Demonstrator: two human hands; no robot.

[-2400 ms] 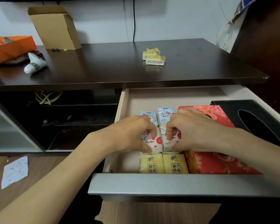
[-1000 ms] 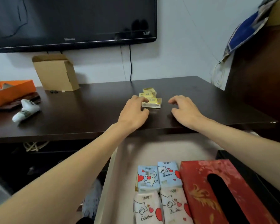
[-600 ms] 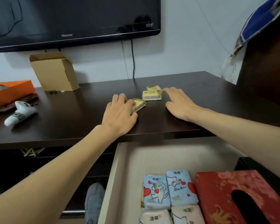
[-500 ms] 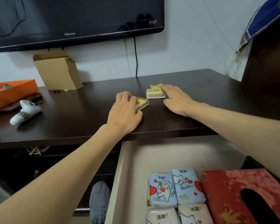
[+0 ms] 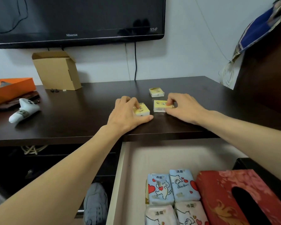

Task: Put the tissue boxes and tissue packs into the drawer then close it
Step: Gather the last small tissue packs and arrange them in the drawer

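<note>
White wall (image 5: 193, 46) behind; black TV (image 5: 75, 18) mounted on it, cable hanging down. Dark wood table (image 5: 88, 114) below. Dark cabinet (image 5: 266, 78) at right.

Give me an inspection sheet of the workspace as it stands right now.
Surface: dark cabinet top, glossy; drawer below it stands open.
Job's things: three yellow packs on the top: left pack, right pack, far pack untouched. In the drawer: four cartoon packs, red tissue box, black box at the right edge.
Clutter: cardboard box, orange box, white object.
Hands: left hand grips the left pack; right hand pinches the right pack.
Cables: black cable down the wall; cord coil under the top.
Surroundings: wall TV, dark cupboard at right.
</note>
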